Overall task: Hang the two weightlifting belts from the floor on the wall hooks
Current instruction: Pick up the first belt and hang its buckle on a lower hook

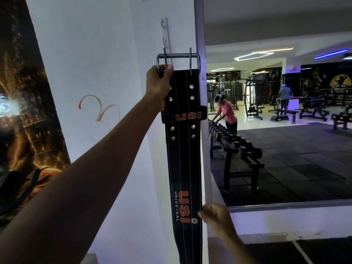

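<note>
The left hand (160, 77) is gripping the belt (183, 149) beside its buckle (178, 59), holding it against the wall just below the hooks (165, 33). The right hand (215, 216) is pinching its lower edge. Next, the buckle probably needs lifting onto a hook.

There was one black belt (182, 149) with one metal buckle (178, 61) that had two prongs. Two hands showed: the left hand (159, 83) near the buckle, the right hand (216, 216) lower down. Two people stood in the mirror (285, 149).

Belt (183, 149): "USI" on keeper loop (187, 115); "USI UNIVERSAL" lower down.
</note>
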Demonstrator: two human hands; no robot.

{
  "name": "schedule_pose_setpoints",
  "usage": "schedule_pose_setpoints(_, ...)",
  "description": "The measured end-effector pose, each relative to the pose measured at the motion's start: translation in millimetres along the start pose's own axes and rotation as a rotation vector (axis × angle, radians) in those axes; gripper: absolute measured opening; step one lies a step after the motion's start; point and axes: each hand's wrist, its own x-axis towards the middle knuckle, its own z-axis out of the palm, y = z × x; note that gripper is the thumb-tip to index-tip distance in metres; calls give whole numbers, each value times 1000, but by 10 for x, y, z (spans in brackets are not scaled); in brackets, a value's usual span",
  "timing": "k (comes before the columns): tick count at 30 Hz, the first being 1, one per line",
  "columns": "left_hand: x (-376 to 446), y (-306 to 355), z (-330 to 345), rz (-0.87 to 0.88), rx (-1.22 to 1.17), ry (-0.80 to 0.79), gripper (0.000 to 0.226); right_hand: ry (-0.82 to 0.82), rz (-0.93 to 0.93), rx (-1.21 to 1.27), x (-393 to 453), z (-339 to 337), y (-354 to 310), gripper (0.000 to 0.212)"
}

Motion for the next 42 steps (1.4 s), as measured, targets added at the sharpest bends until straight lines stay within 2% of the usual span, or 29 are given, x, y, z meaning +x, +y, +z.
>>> schedule_pose_setpoints(3,-25,-1,0,-6,-6,-4,17,16,56,-80,-128,61,335,8)
schedule_pose_setpoints(7,-60,53,-20,8,-7,-9,23,-23,37,-82,-18,20,77,11)
schedule_pose_setpoints(9,-75,74,-44,25,-1,-27,27,18,-6,-8,98,-64,-312,24)
schedule_pose_setpoints(13,-134,60,-95,25,11,-46,23,122,-237,178,353,-250,-1622,16)
schedule_pose_setpoints(16,-194,20,-105,4,1,-54,24,128,-438,212,524,-337,-2523,33)
schedule_pose_setpoints(18,-239,5,-104,-2,1,-57,25,143,-475,176,608,-331,-2907,41)
schedule_pose_setpoints(21,-292,-53,-84,-7,-8,-61,27,140,-467,192,737,-249,-3245,25)
schedule_pose_setpoints(23,-311,-103,-77,-17,-7,-38,32,174,-473,222,825,-203,-3345,16)
schedule_pose_setpoints(28,-404,-83,-192,24,14,15,31,211,-472,291,844,-112,-3511,18)
schedule_pose_setpoints(34,-896,-406,-404,-55,1,-175,40,266,-479,342,888,-148,-3652,21)
schedule_pose_setpoints(36,-1054,-544,-447,-84,-66,-178,44,277,-481,326,899,-165,-3625,23)
schedule_pose_setpoints(38,-1181,-689,-456,-82,-98,-160,39,291,-469,328,899,-178,-3579,25)
schedule_pose_setpoints(42,-1479,-1106,-494,-123,-76,-215,9,318,-434,348,876,-216,-3496,26)
